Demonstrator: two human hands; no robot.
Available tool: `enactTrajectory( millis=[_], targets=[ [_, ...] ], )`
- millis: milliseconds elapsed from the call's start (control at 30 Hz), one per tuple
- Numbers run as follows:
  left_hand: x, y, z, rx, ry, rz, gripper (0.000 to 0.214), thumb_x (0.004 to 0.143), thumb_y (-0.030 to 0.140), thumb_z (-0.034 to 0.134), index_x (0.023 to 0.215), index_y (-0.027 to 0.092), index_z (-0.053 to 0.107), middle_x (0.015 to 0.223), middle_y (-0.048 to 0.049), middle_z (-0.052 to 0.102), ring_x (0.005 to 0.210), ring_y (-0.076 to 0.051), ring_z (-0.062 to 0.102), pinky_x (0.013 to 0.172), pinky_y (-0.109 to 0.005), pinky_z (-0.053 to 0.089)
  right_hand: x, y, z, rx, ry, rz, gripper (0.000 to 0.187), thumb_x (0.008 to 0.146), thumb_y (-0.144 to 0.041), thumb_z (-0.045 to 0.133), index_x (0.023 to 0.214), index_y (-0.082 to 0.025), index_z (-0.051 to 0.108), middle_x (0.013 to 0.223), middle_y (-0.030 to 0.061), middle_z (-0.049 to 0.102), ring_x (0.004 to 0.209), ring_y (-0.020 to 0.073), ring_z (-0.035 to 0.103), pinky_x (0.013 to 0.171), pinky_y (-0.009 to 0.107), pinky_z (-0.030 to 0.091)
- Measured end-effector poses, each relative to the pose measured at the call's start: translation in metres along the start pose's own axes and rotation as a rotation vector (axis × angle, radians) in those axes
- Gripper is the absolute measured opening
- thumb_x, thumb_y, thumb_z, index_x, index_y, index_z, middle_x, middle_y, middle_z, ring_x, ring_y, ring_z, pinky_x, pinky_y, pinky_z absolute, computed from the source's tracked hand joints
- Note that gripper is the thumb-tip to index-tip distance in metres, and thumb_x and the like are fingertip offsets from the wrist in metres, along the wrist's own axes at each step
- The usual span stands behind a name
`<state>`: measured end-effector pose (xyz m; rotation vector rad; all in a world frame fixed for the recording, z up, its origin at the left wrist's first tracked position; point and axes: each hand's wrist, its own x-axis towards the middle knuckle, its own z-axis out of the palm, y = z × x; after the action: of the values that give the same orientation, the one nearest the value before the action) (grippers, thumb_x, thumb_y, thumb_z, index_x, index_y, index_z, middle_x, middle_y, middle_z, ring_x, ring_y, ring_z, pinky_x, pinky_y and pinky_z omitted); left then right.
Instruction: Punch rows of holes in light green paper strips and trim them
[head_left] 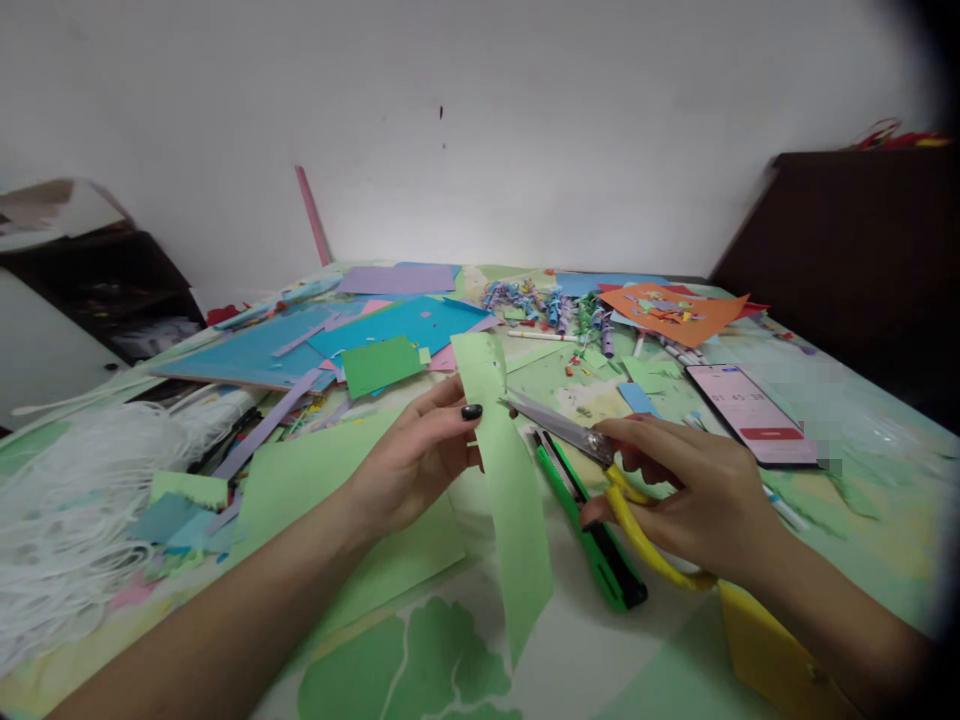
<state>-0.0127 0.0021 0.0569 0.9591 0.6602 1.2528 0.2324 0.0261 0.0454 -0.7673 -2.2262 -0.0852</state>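
Note:
In my left hand (pixel 420 450) a long strip of light green paper (pixel 517 530) is pinched between thumb and fingers, its length hanging down toward me. My right hand (pixel 690 490) grips the yellow handles of a pair of scissors (pixel 570 430). The blades point left, and their tips are at the strip's right edge, close to my left thumb. Below the scissors a green utility knife (pixel 589 520) lies on the table. A larger sheet of light green paper (pixel 277 510) lies flat, partly behind my left forearm.
White cord (pixel 75 520) is heaped at the left. Blue sheets (pixel 397 330) and a green card (pixel 381 366) lie farther back, near curled paper pieces (pixel 555 305). Orange paper (pixel 675 315) holds scraps. A phone (pixel 750 415) rests at the right, beyond my right hand.

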Motion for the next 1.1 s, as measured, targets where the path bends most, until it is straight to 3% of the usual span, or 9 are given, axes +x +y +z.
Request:
enactTrajectory(
  millis=[200, 500, 900, 1100],
  targets=[
    [0.0012, -0.0011, -0.0029, 0.028, 0.01, 0.018, 0.027, 0.075, 0.025, 0.069, 0.101, 0.02, 0.069, 0.084, -0.0008, 0.066, 0.066, -0.012, 0.058, 0.059, -0.022, 0.048, 0.0012, -0.0002, -0.0006, -0.102, 0.048, -0.064, 0.031, 0.075, -0.038, 0.071, 0.097, -0.017, 0.063, 0.072, 0.0019, 0.065, 0.056, 0.0111, 0.056, 0.051, 0.022, 0.045],
    [0.002, -0.0011, -0.0026, -0.096, -0.068, 0.024, 0.021, 0.079, 0.02, 0.064, 0.099, 0.019, 0.07, 0.087, -0.0004, 0.07, 0.078, -0.012, 0.064, 0.071, -0.019, 0.053, -0.0006, 0.0029, -0.001, -0.216, 0.074, -0.125, 0.027, 0.076, -0.031, 0.07, 0.099, -0.018, 0.063, 0.076, 0.0021, 0.07, 0.059, 0.0115, 0.06, 0.05, 0.022, 0.041],
    [0.0016, 0.0004, 0.0005, -0.162, -0.029, -0.014, 0.017, 0.076, 0.018, 0.064, 0.093, 0.017, 0.069, 0.083, -0.0015, 0.07, 0.075, -0.014, 0.065, 0.066, -0.021, 0.053, -0.0049, 0.0041, 0.0031, -0.213, 0.067, -0.126, 0.03, 0.078, -0.033, 0.069, 0.101, -0.018, 0.061, 0.076, 0.0036, 0.069, 0.061, 0.0133, 0.062, 0.054, 0.023, 0.043],
    [0.0018, -0.0003, -0.0016, -0.106, -0.015, -0.032, 0.019, 0.075, 0.021, 0.062, 0.092, 0.018, 0.068, 0.075, -0.0025, 0.069, 0.067, -0.016, 0.064, 0.065, -0.025, 0.051, -0.0033, 0.0045, 0.0005, -0.239, 0.06, -0.146, 0.027, 0.076, -0.032, 0.071, 0.098, -0.019, 0.062, 0.073, 0.0003, 0.068, 0.059, 0.0111, 0.06, 0.052, 0.022, 0.041]
  ],
)
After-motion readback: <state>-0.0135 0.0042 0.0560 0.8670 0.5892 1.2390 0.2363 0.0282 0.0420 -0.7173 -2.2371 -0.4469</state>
